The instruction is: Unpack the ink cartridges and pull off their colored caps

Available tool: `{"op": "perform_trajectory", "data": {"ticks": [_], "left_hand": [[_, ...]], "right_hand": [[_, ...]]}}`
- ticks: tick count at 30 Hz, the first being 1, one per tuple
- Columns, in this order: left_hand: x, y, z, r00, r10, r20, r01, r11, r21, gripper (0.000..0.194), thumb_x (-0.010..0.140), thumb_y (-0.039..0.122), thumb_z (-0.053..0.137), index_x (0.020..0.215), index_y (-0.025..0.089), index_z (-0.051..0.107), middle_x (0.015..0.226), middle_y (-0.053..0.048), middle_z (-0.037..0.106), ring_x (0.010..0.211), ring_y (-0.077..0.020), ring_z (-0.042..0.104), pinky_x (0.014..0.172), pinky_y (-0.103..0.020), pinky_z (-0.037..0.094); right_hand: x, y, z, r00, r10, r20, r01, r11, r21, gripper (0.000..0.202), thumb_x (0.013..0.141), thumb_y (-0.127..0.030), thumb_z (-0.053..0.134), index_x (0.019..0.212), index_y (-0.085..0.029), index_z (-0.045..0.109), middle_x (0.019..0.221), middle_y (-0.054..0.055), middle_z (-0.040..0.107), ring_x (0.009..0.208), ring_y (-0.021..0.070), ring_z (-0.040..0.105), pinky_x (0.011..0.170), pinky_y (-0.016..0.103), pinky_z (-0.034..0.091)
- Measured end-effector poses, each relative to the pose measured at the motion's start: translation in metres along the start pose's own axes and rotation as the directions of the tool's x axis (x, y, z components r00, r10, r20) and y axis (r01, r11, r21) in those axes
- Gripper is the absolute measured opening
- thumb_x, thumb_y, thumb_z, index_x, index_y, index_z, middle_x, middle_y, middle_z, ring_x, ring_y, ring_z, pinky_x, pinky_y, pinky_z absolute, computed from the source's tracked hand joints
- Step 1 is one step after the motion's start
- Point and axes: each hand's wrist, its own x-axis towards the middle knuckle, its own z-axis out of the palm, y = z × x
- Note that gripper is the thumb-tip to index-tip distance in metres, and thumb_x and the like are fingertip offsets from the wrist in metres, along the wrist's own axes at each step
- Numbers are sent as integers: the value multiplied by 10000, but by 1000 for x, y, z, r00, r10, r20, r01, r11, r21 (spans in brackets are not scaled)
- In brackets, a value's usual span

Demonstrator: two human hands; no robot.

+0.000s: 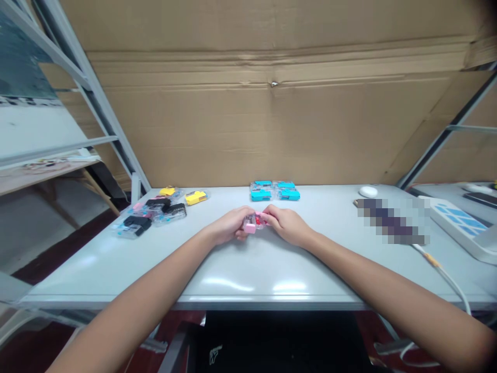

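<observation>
- The left hand has its fingers closed around the left side of a small clear plastic case with pink parts and a red patch.
- The right hand pinches the pink right end of this case between thumb and fingers.
- The case is between the 2 hands, over the middle of a glossy pale counter; whether it touches the surface cannot be told.
- Behind it, 4 clear cases with turquoise parts sit close together in 2 rows near a brown cardboard wall.
- At the left lie 2 clear cases with yellow parts and a cluster of clear cases with black parts.
- At the right are a white rounded object, a pixelated dark object and a white cable.
</observation>
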Motion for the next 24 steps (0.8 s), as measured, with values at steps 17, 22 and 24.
{"op": "perform_trajectory", "data": {"ticks": [17, 22, 24], "left_hand": [[2, 7, -13, 992, 113, -47, -117, 989, -89, 156, 843, 342, 543, 863, 188, 558, 570, 64, 375, 442, -89, 384, 434, -203, 354], [7, -3, -2, 983, 154, -99, -142, 983, 121, 377, 862, 463, 618, 1136, 210, 562, 741, 16, 571, 506, -85, 496, 467, -196, 400], [6, -3, -2, 980, 164, -114, -137, 968, 210, 453, 860, 499, 623, 1204, 217, 535, 747, 10, 592, 508, -89, 515, 483, -200, 420]], "right_hand": [[5, 10, -4, 990, 17, -137, -30, 995, -96, 368, 1001, -480, 349, 858, -223, 570, 831, 35, 695, 717, 194, 615, 648, 284, 397], [7, 16, -9, 995, -2, -96, -24, 962, -274, 368, 973, -458, 422, 727, -211, 540, 700, 46, 639, 603, 184, 539, 604, 293, 334], [7, 19, -9, 996, -11, -86, -18, 941, -338, 363, 963, -438, 444, 697, -207, 531, 706, 56, 630, 627, 189, 536, 646, 306, 337]]}}
